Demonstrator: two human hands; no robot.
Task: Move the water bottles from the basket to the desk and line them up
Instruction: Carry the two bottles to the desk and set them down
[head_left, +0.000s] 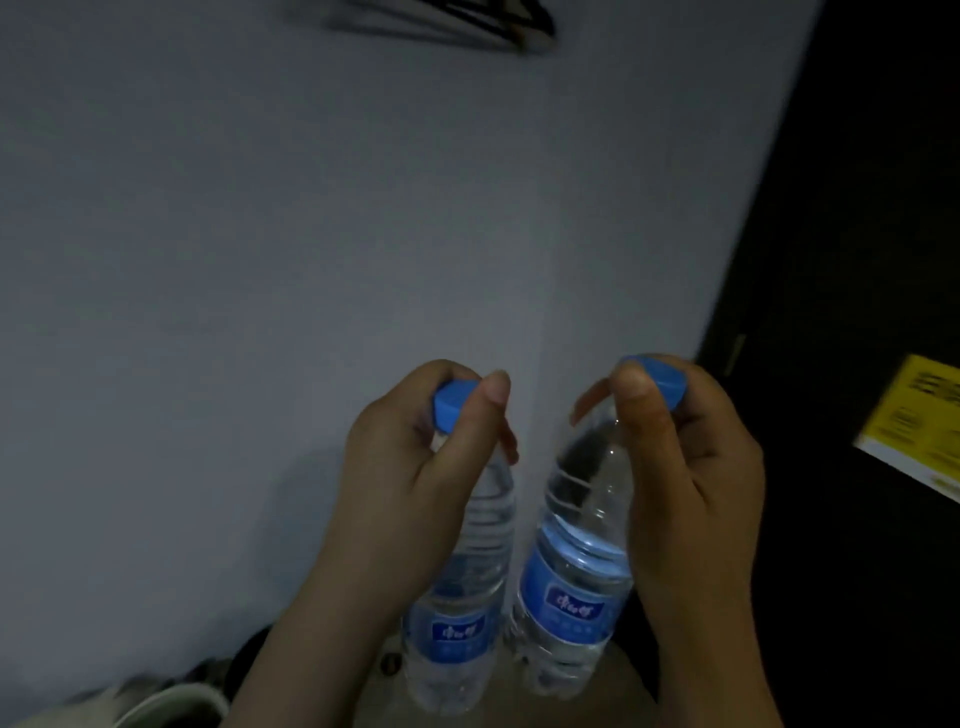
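Two clear plastic water bottles with blue caps and blue labels hang side by side in front of me. My left hand (415, 467) pinches the left bottle (462, 613) round its cap and neck. The right bottle (576, 561) is held the same way by my right hand (691, 467), thumb and fingers curled round the blue cap. Both bottles hang nearly upright, the right one tilted slightly. Neither the basket nor the desk shows in this dim view.
A pale grey wall (260, 234) fills the left and centre. A dark door or panel (857, 208) stands on the right, with a yellow notice (914, 431) on it. Black hangers (467, 21) are at the top. A white rimmed object (166, 706) lies at the bottom left.
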